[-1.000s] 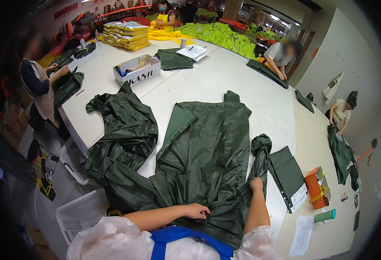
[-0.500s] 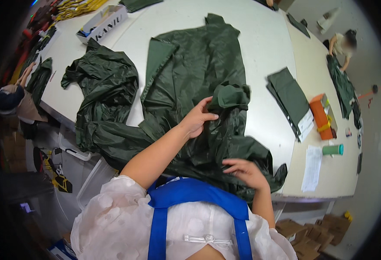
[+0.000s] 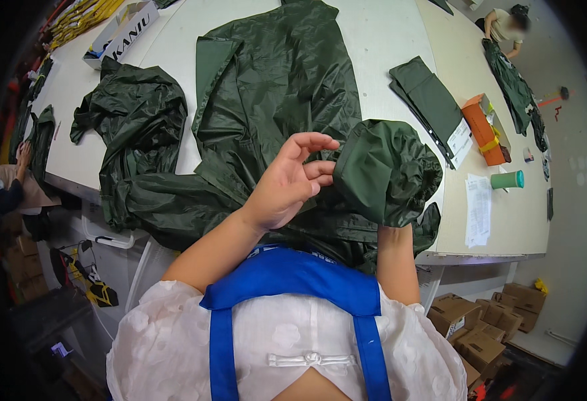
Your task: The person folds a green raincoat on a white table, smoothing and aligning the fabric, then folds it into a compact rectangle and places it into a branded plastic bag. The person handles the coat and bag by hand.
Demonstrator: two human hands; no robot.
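Note:
A dark green, shiny, raincoat-like garment (image 3: 280, 87) lies spread across the table in front of me. Raised at its near right side is a rounded, hood-shaped piece (image 3: 383, 170) of the same green fabric, smooth at its left edge and gathered at the right. My right forearm (image 3: 397, 260) goes up beneath this piece, which hides the hand and its fingers. Beside the smooth edge is my left hand (image 3: 283, 184), its fingers bent and apart, fingertips close to the fabric. Another crumpled green garment (image 3: 136, 113) lies to the left.
Folded green fabric (image 3: 430, 100), an orange box (image 3: 486, 130), a green cylinder (image 3: 507, 180) and paper sheets (image 3: 478, 210) lie on the right of the white table (image 3: 387, 40). A white box (image 3: 121, 33) stands far left. Other people work at both sides. Cartons (image 3: 480, 321) sit below right.
My right hand has gone from lying open over the fabric to inside the raised hood-shaped piece, which now stands fuller. My left hand has let go of that piece. The view has shifted.

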